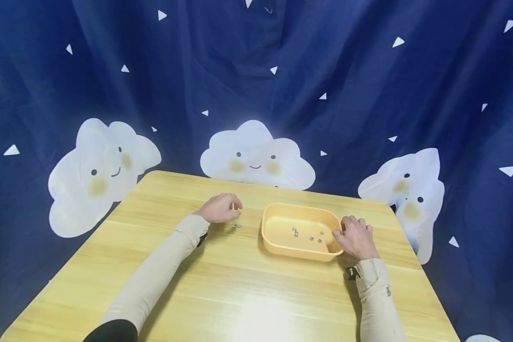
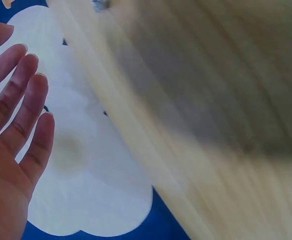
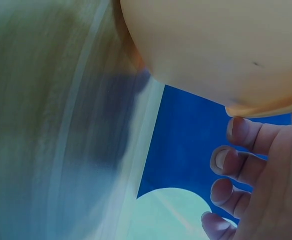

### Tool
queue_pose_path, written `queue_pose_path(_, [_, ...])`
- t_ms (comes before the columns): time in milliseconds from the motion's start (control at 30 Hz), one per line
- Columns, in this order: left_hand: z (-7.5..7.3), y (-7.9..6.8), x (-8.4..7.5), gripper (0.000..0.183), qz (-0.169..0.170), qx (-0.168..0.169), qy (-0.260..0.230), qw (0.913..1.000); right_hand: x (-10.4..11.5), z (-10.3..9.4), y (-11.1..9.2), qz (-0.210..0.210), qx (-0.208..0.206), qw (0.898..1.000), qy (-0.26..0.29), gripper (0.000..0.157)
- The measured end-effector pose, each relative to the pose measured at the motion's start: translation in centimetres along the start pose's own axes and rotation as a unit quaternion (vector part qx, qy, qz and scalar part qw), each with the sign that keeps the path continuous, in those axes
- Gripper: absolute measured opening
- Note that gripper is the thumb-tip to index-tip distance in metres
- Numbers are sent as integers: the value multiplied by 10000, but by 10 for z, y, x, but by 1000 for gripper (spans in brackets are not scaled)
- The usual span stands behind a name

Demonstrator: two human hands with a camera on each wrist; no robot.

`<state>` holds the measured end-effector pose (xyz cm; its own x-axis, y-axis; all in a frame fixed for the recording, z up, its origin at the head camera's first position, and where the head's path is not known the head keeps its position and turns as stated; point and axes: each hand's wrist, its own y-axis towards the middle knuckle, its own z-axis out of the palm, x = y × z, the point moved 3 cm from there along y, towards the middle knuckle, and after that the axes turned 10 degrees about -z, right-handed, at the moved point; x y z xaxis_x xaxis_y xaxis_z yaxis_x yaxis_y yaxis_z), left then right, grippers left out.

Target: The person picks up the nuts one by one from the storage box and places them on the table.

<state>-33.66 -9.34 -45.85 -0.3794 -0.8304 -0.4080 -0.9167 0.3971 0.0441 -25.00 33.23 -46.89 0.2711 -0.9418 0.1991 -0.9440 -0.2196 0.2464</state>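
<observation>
A yellow-orange plastic basin (image 1: pixel 297 251) stands on the table, with several small shiny metal pieces (image 1: pixel 296 233) on its floor. My right hand (image 1: pixel 356 239) grips the basin's right end, thumb over the rim and fingers outside. In the right wrist view the forefinger meets the basin's rim (image 3: pixel 265 111) while the other fingers are bent below it. Left of the basin, my left hand (image 1: pixel 219 208) hovers with loosely bent fingers and holds nothing. Two more small metal pieces (image 1: pixel 237 225) lie on the table just below its fingertips; one silvery piece (image 2: pixel 100 4) shows at the left wrist view's top edge.
The light wooden table (image 1: pixel 222 285) has rounded far corners, and its far edge runs a short way behind the basin. Beyond it hangs a dark blue curtain (image 1: pixel 239 85) with white clouds and triangles.
</observation>
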Motion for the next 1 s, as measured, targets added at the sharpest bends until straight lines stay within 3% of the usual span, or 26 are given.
queue_pose_path(567, [-13, 14, -53, 23, 766, -107, 225, 9967, 0, 0, 0, -19, -38, 10000, 12, 21])
queue_pose_path(1000, [-7, 26, -90, 23, 1253, 119, 552, 9905, -1, 3, 0, 7, -90, 10000, 36, 21])
